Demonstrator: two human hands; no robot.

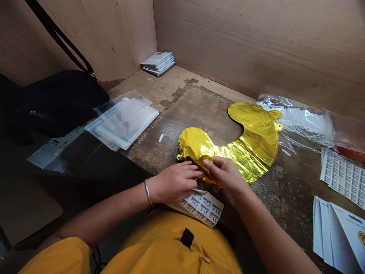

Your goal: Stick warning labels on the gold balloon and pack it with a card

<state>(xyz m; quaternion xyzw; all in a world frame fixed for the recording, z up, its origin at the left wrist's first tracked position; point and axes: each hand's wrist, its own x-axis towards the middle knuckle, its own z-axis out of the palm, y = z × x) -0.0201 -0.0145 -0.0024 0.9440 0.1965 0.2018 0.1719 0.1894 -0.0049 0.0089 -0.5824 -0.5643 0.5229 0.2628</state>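
Note:
A gold foil balloon [252, 150], flat and curved, lies on the worn wooden table [196, 114]. Its rounded end is folded near my hands. My left hand [173, 182], with a metal bangle [148, 192] on the wrist, grips the folded foil from the left. My right hand [225, 175] pinches the same fold from the right. A sheet of printed warning stickers [201, 208] lies just below both hands, partly under my left hand. Part of the balloon's fold is hidden by my fingers.
A clear plastic bag [296, 121] lies behind the balloon, with a sticker sheet [343, 179] and printed cards [336, 239] at right. Clear sleeves [125, 123], a booklet stack [158, 62] and a black bag [57, 102] sit left and behind. Wooden walls enclose the table.

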